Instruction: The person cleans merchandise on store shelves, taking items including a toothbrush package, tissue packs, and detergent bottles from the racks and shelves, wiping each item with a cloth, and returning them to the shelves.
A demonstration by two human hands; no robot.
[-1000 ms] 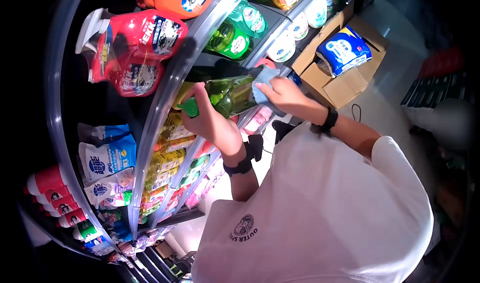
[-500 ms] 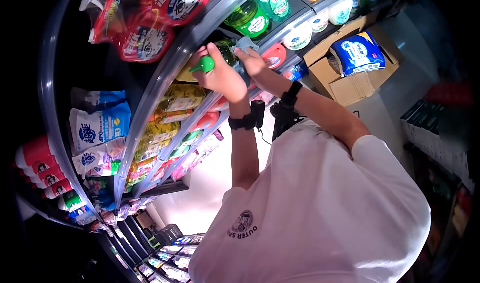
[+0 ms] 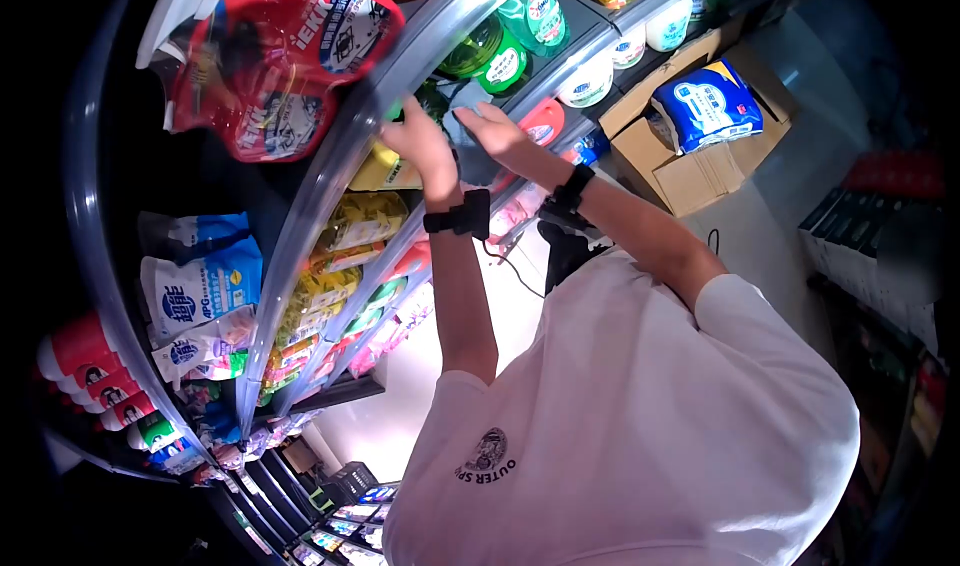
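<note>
My left hand is closed around the top of a green pump bottle at the shelf edge. Most of the bottle is hidden behind the fingers, and only a little of its green pump shows. Close by on the right, my right hand has a grey cloth at its fingers, against the bottle's side. Just behind the cloth stand a green bottle with a round label and a teal bottle.
Red spray bottles sit on the upper shelf, beside blue and white pouches. Yellow bottles line the shelf below. On the floor at right, an open cardboard box holds a blue pack.
My left hand has shifted left and turned, so the pump top is now mostly hidden. The bottle moved with it. My right hand has moved slightly left with the cloth.
</note>
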